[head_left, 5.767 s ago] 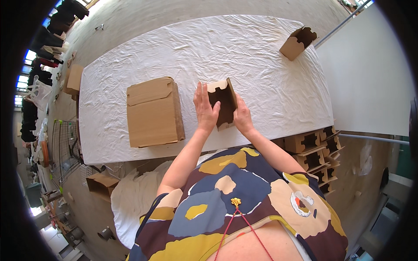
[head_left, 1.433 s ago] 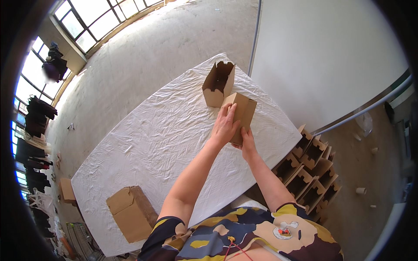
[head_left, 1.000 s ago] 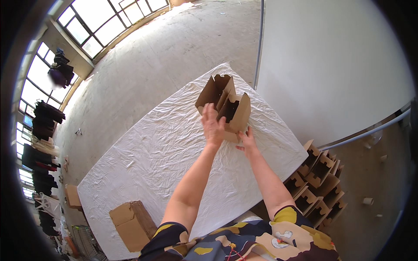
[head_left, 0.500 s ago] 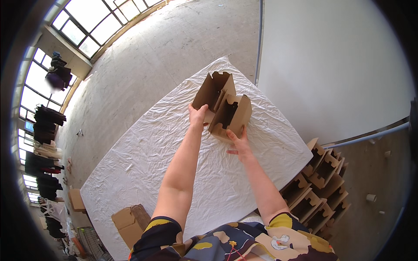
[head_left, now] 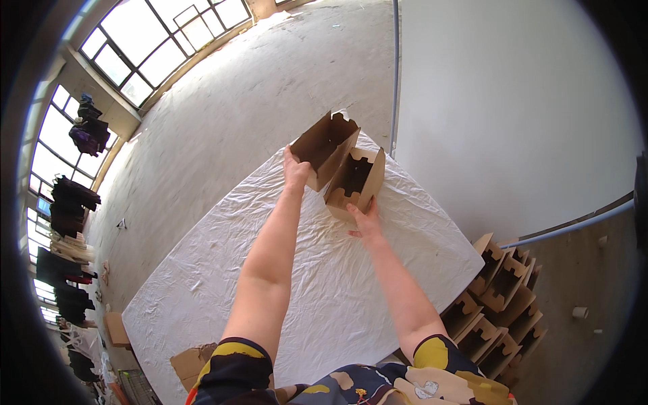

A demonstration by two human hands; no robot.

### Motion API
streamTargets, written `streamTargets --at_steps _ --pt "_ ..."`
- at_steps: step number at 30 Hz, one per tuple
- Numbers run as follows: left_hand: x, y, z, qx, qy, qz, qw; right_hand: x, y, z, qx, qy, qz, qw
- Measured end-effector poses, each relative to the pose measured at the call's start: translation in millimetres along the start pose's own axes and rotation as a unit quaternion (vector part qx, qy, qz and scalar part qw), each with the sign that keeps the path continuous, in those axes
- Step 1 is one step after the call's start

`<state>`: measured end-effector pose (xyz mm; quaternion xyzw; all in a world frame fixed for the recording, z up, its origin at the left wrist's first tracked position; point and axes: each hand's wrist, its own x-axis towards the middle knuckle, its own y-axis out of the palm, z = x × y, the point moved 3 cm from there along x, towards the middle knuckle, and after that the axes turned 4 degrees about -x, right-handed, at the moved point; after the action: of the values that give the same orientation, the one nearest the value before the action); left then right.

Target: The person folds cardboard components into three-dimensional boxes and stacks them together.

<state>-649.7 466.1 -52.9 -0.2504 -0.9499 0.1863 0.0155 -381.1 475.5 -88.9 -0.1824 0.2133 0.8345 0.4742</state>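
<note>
Cardboard boxes point(head_left: 354, 179), open-topped, dark inside

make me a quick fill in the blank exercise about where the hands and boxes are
1. The left hand grips the left box, while the ____ hand is against the right box.
2. Both boxes at the hands are made of brown ____.
3. The cloth beneath these two boxes is ____ in colour.
4. Beyond the cloth's edge, a stack of open boxes sits to the person's ____.

Missing words: right; cardboard; white; right.
</note>
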Motion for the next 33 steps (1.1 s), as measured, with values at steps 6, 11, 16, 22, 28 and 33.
streamTargets --at_steps 6,11,16,22,28,33 --pt "13.0 8.4 -25.3 -0.155 -0.042 0.046 0.986 39.6 -4.5 -14.1 0.03 -0.02 -0.03 0.999" --pt "16.5 -5.0 30.7 -0.194 -0.066 0.091 0.974 64.0 13.8 -0.2 0.076 -0.022 0.025 0.997" --pt "-6.6 -20.4 146.5 0.011 0.005 0.057 0.998 78.2 36.4 2.1 0.045 -0.028 0.018 0.998" --pt "-92.4 13.3 139.7 0.391 0.129 0.074 0.908 88.6 14.4 0.4 0.066 -0.036 0.022 0.997" --pt "-100.1 -1.3 132.5 0.395 0.129 0.038 0.909 53.9 -17.2 -29.0 -0.193 -0.258 -0.034 0.946" --pt "-93.4 2.1 131.9 0.325 0.141 0.025 0.935 50.5 -38.8 -61.4 -0.515 -0.422 -0.113 0.738"
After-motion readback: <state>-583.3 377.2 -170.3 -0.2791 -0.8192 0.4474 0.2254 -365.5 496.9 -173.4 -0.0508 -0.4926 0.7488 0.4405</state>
